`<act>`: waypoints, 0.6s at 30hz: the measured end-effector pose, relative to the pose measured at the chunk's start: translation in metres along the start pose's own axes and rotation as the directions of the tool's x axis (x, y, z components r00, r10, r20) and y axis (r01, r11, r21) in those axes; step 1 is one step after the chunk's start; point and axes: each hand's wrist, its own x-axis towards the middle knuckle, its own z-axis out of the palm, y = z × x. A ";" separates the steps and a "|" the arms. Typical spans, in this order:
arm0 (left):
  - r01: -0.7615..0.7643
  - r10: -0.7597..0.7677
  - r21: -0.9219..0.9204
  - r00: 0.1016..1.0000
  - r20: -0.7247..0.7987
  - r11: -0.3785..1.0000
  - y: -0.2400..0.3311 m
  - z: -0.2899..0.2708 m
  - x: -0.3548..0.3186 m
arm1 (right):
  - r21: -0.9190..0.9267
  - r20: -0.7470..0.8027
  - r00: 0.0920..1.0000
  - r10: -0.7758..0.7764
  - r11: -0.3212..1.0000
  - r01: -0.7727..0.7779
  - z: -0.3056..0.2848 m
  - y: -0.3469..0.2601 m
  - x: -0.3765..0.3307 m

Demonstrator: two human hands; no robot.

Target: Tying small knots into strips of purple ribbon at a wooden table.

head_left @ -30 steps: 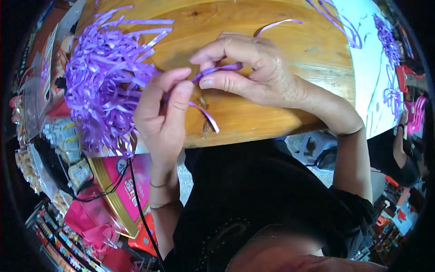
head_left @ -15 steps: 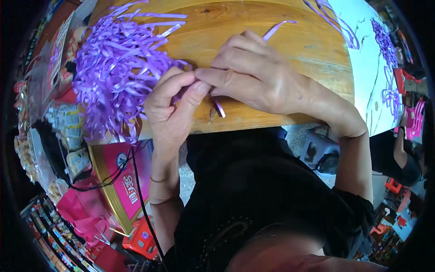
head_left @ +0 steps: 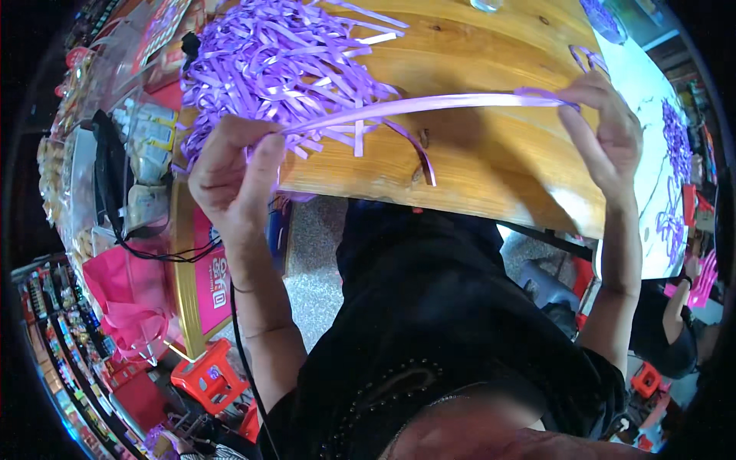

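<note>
A purple ribbon (head_left: pixel 429 105) stretches in a shallow arch across the table between my two hands. Its left end is pinched by my left hand (head_left: pixel 234 170), thumb against curled fingers, beside the ribbon heap. At the right, my right hand (head_left: pixel 609 130) grips the other end between thumb and fingertips, near the table's right side. A loose ribbon tail (head_left: pixel 418 149) hangs from behind the stretched strip and lies on the wood. Behind my left hand spreads a big tangled heap of purple ribbons (head_left: pixel 268 69).
The wooden table (head_left: pixel 491 169) has its near edge before my lap. A white marbled surface (head_left: pixel 640 153) adjoins it at right, with more purple ribbon (head_left: pixel 676 146) on it. At left stand bagged goods (head_left: pixel 149 146) and a pink bag (head_left: pixel 123 299). A black cable (head_left: pixel 239 345) hangs by my left arm.
My hands, together over the table before, have moved far apart, drawing the ribbon out between them. The view has shifted, so the table and heap appear farther right.
</note>
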 end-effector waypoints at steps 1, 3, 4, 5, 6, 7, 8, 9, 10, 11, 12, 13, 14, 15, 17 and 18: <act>-0.003 0.003 0.014 1.000 -0.012 1.000 -0.002 -0.011 -0.001 | 0.012 0.001 1.000 -0.014 1.000 0.014 -0.004 0.004 -0.005; -0.013 0.013 0.032 1.000 -0.013 0.999 -0.010 -0.032 0.001 | -0.054 -0.128 0.986 0.110 0.992 -0.118 -0.016 0.011 -0.018; -0.003 0.002 -0.022 0.999 -0.045 1.000 -0.017 -0.042 0.000 | 0.039 -0.154 0.981 0.114 0.993 -0.110 -0.022 0.020 -0.026; 0.001 -0.003 -0.029 0.998 -0.058 1.000 -0.015 -0.042 0.007 | 0.114 -0.187 0.973 0.133 0.987 -0.113 -0.033 0.028 -0.036; 0.030 -0.032 -0.028 0.996 -0.087 0.999 -0.014 -0.051 0.007 | 0.103 -0.174 0.939 0.297 0.954 -0.283 -0.043 0.031 -0.041; 0.059 -0.062 -0.029 0.991 -0.116 0.998 -0.015 -0.063 0.007 | 0.154 -0.200 0.901 0.385 0.920 -0.360 -0.049 0.036 -0.045; 0.017 -0.013 0.028 0.992 -0.122 0.999 -0.019 -0.070 0.010 | 0.154 -0.217 0.879 0.424 0.904 -0.398 -0.058 0.045 -0.054; 0.017 -0.012 0.038 0.992 -0.128 0.999 -0.021 -0.074 0.009 | 0.160 -0.230 0.856 0.464 0.885 -0.437 -0.064 0.059 -0.064; 0.046 -0.038 0.042 0.986 -0.162 0.998 -0.022 -0.077 0.007 | 0.143 -0.223 0.880 0.419 0.907 -0.395 -0.069 0.072 -0.071; 0.074 -0.065 0.039 0.979 -0.191 0.997 -0.024 -0.078 0.006 | 0.144 -0.221 0.881 0.419 0.907 -0.395 -0.072 0.078 -0.074; 0.075 -0.066 0.041 0.979 -0.192 0.996 -0.024 -0.079 0.006 | 0.162 -0.225 0.867 0.444 0.895 -0.416 -0.074 0.083 -0.077; 0.134 -0.142 -0.047 0.931 -0.337 0.990 -0.024 -0.079 0.004 | 0.181 -0.228 0.853 0.470 0.881 -0.437 -0.077 0.089 -0.082; 0.174 -0.221 -0.144 0.860 -0.459 0.974 -0.023 -0.077 0.006 | 0.222 -0.256 0.834 0.490 0.869 -0.442 -0.085 0.104 -0.094; 0.174 -0.224 -0.150 0.861 -0.457 0.973 -0.027 -0.084 0.008 | 0.217 -0.258 0.833 0.490 0.869 -0.444 -0.094 0.112 -0.101; 0.175 -0.209 -0.120 0.886 -0.414 0.977 -0.035 -0.105 0.007 | 0.264 -0.307 0.790 0.531 0.845 -0.466 -0.106 0.125 -0.112; 0.176 -0.149 0.032 0.902 -0.404 0.984 -0.038 -0.111 0.005 | 0.311 -0.292 0.810 0.508 0.852 -0.422 -0.109 0.129 -0.115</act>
